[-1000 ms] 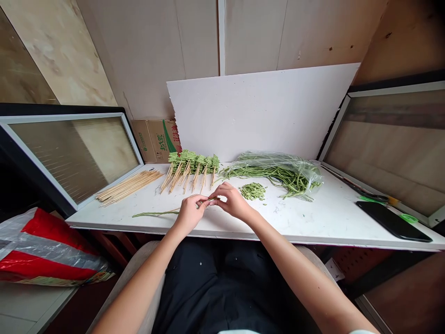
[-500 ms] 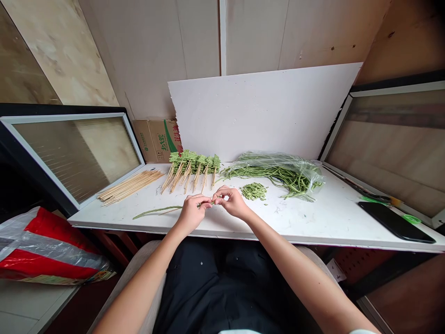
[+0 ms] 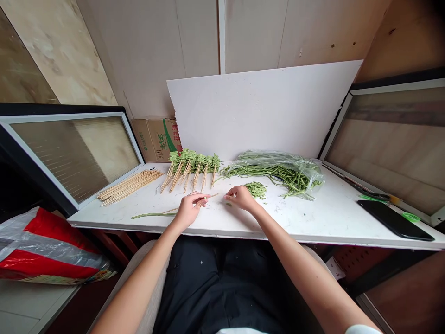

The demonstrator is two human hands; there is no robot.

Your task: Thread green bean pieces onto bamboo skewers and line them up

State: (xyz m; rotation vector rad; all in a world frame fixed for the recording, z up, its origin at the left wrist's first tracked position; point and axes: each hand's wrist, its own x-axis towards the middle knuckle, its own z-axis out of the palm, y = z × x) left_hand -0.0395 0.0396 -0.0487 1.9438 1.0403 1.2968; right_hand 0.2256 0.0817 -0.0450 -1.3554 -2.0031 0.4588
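My left hand [image 3: 189,208] is closed around a long green bean [image 3: 149,215] and a thin bamboo skewer [image 3: 212,195]. The skewer's tip points right, past my fingertips, and the bean trails left over the table. My right hand [image 3: 240,197] is apart from my left, beside a small pile of cut bean pieces [image 3: 256,189]. Its fingers are bent, with a gap between thumb and forefinger. A short bean piece [image 3: 228,204] shows just below those fingertips, seemingly loose.
Several skewers threaded with bean pieces [image 3: 194,160] lie at the back. Bare bamboo skewers [image 3: 130,185] are heaped at left. Long beans [image 3: 295,178] spill from a clear plastic bag [image 3: 271,159]. A black phone [image 3: 396,220] lies at right on the white table [image 3: 313,222].
My hands have moved apart, the right one shifting right towards the cut pieces. A short piece has come off the bean, and the skewer tip now shows beyond my left fingers.
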